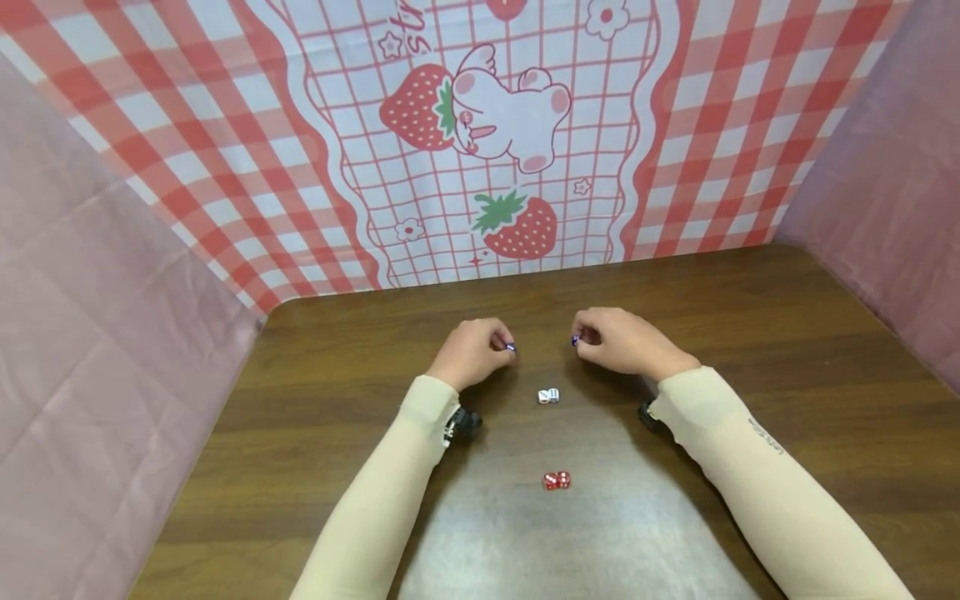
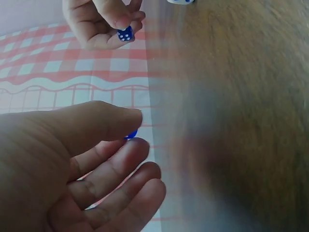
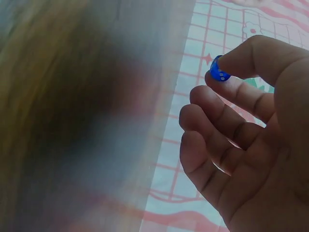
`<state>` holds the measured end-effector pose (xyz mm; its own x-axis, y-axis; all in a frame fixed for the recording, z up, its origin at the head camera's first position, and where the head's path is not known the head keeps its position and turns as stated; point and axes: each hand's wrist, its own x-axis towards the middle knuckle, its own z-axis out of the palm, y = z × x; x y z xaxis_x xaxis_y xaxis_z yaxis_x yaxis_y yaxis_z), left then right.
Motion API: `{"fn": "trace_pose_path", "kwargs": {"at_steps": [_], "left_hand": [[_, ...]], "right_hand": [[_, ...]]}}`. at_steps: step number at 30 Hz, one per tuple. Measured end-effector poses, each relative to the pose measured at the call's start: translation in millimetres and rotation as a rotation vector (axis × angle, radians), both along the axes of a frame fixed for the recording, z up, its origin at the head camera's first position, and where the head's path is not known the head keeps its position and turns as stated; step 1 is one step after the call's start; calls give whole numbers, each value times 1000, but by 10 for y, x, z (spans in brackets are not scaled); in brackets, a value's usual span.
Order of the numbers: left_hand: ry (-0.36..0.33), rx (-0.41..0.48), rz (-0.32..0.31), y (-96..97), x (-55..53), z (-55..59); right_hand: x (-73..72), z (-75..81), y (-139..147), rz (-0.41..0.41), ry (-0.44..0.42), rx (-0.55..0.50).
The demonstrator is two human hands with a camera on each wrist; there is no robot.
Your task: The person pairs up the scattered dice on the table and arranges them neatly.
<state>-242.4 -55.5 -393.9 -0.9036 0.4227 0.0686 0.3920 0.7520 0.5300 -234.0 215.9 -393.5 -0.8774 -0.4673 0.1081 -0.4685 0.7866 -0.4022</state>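
Observation:
My left hand [image 1: 472,353] pinches a blue die [image 1: 511,347] between thumb and fingertip; in the left wrist view only a sliver of that die [image 2: 131,134] shows past the thumb. Across a short gap, my right hand [image 1: 618,340] pinches another blue die [image 1: 575,341], its white dots visible in the right wrist view, where thumb and index fingertip grip the die [image 3: 219,70]. Between the hands and nearer me, two white dice [image 1: 548,396] sit side by side on the wooden table. Closer still lie two red dice [image 1: 557,480], also side by side.
The brown wooden table [image 1: 315,433] runs back to a red-and-white checked cloth [image 1: 480,217] with strawberry prints. Pink cloth [image 1: 97,333] hangs at both sides. A small black device [image 1: 462,425] is on the left wrist, with a similar one [image 1: 651,417] on the right.

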Motion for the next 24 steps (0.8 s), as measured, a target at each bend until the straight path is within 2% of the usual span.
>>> {"fn": "trace_pose_path", "kwargs": {"at_steps": [9, 18, 24], "left_hand": [[58, 26, 11, -14, 17, 68], [56, 34, 14, 16, 17, 87], [67, 60, 20, 32, 24, 72]], "right_hand": [[18, 59, 70, -60, 21, -10], [0, 73, 67, -131, 35, -7], [-3, 56, 70, -137, 49, -22]]}}
